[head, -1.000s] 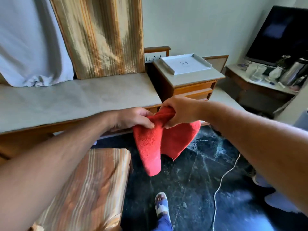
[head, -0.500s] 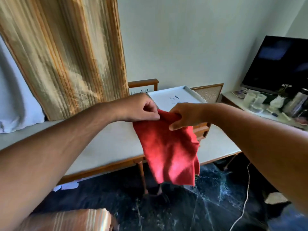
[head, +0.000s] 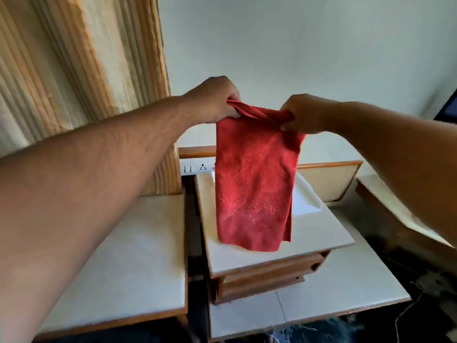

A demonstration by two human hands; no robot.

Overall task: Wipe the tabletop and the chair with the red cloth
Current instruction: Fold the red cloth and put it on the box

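Observation:
The red cloth hangs flat in the air, stretched between both hands above the raised pale tabletop of a wooden drawer unit. My left hand pinches its upper left corner. My right hand pinches the upper right corner. The cloth's lower edge ends just over that tabletop; whether it touches is unclear. A lower pale tabletop lies to the left. The chair is out of view.
A striped beige curtain hangs at the left behind the low tabletop. A white tray lies partly hidden behind the cloth. A socket strip is on the wall. Another low surface lies at the right front, above dark floor.
Both hands have risen and moved apart, spreading the bunched cloth flat. The view has tilted up and moved closer to the drawer unit; the striped chair cushion has left the frame.

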